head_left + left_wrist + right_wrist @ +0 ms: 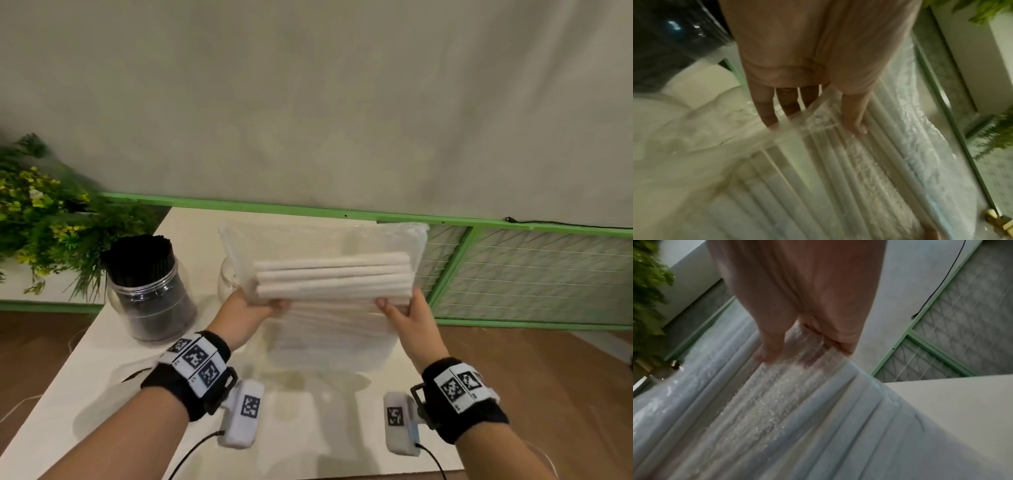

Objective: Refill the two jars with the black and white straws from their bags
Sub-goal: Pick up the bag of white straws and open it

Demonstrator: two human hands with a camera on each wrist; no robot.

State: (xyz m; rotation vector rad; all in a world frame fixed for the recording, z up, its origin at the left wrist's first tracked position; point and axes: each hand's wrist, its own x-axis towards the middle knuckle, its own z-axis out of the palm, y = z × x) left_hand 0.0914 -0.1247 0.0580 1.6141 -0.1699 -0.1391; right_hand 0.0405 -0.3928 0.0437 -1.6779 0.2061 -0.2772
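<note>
A clear plastic bag (329,329) full of white straws (332,277) is held up above the white table (102,394). My left hand (253,308) pinches its left side, thumb on top and fingers (766,113) behind the plastic. My right hand (400,308) pinches the right side the same way, thumb (768,347) over the bag (777,402). A clear jar (154,294) packed with black straws (137,257) stands at the left. A second clear jar (228,281) shows only partly, behind the bag's left edge.
A leafy plant with yellow flowers (37,219) stands at the far left beside the black-straw jar. A green-framed wire-mesh panel (534,274) runs behind and to the right of the table. Wooden floor (548,377) lies to the right.
</note>
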